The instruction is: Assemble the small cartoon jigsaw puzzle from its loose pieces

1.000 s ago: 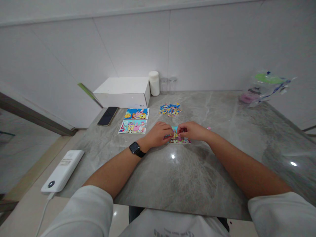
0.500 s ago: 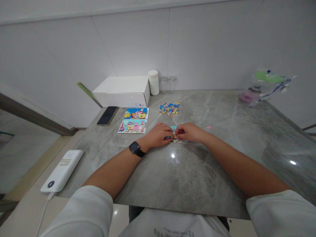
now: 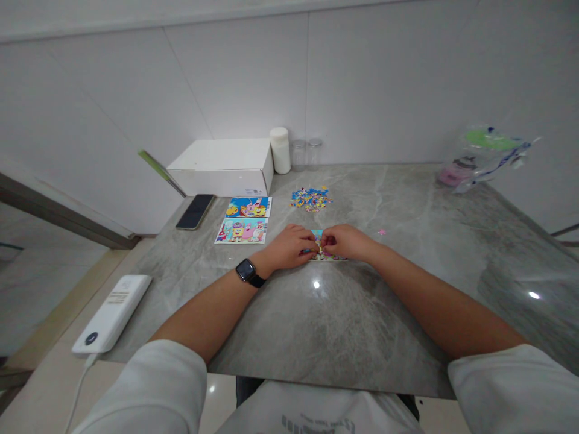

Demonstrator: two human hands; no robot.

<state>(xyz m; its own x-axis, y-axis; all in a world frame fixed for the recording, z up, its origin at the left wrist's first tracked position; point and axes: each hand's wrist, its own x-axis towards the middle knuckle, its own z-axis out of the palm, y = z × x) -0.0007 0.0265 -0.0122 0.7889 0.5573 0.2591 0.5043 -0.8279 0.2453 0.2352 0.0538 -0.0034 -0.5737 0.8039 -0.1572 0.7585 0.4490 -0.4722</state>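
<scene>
A small, colourful cartoon jigsaw puzzle [image 3: 332, 257] lies flat on the table, partly covered by both hands. My left hand [image 3: 294, 246] rests over its left part, fingers a little bent and apart, tips touching the surface. Above the middle, my right hand [image 3: 346, 241] has thumb and forefinger pinched together against the puzzle; whatever is between them is too small to make out. Beyond the hands lies a heap of loose jigsaw pieces [image 3: 311, 199]. One pink piece [image 3: 382, 232] sits apart, to the right of my right hand.
Two cartoon picture cards [image 3: 242, 231] lie left of my hands, beside a phone [image 3: 195, 212]. Behind stand a white box [image 3: 221, 175], a white bottle [image 3: 280, 150] and two clear jars [image 3: 314, 154]. A white power bank [image 3: 113, 313] is at the left edge, a plastic bag [image 3: 484, 157] far right.
The view has shifted very slightly. Both hands stay over the puzzle, with only small finger movement at the right hand's pinch.
</scene>
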